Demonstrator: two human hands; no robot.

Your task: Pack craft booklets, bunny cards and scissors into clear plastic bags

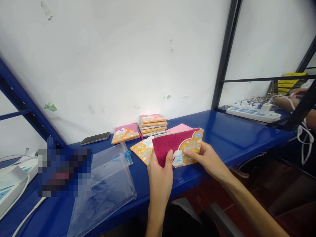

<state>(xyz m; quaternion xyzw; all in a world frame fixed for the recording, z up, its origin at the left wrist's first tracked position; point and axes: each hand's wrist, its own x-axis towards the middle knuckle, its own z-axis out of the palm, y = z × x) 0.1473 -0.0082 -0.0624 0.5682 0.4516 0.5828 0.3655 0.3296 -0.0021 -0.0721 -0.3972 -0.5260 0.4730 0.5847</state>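
Observation:
Between my two hands is a small booklet (190, 144) with a magenta page and an orange cover piece showing a white rabbit. My left hand (160, 164) grips its lower left edge, thumb in front. At the right side my right hand (203, 155) pinches the orange part with its thumb, the other fingers hidden behind. Under and behind it lies an orange printed sheet (142, 149) on the blue table (197, 123). A pink sheet (181, 127) shows just past the booklet's top edge.
A stack of similar booklets (153, 124) and another booklet pile (125, 132) stand by the wall. Clear plastic bags (106, 187), a phone (95, 138) and power strips (254, 114) lie around. Another person's arm (283, 100) shows at far right, beyond a black frame post (225, 56).

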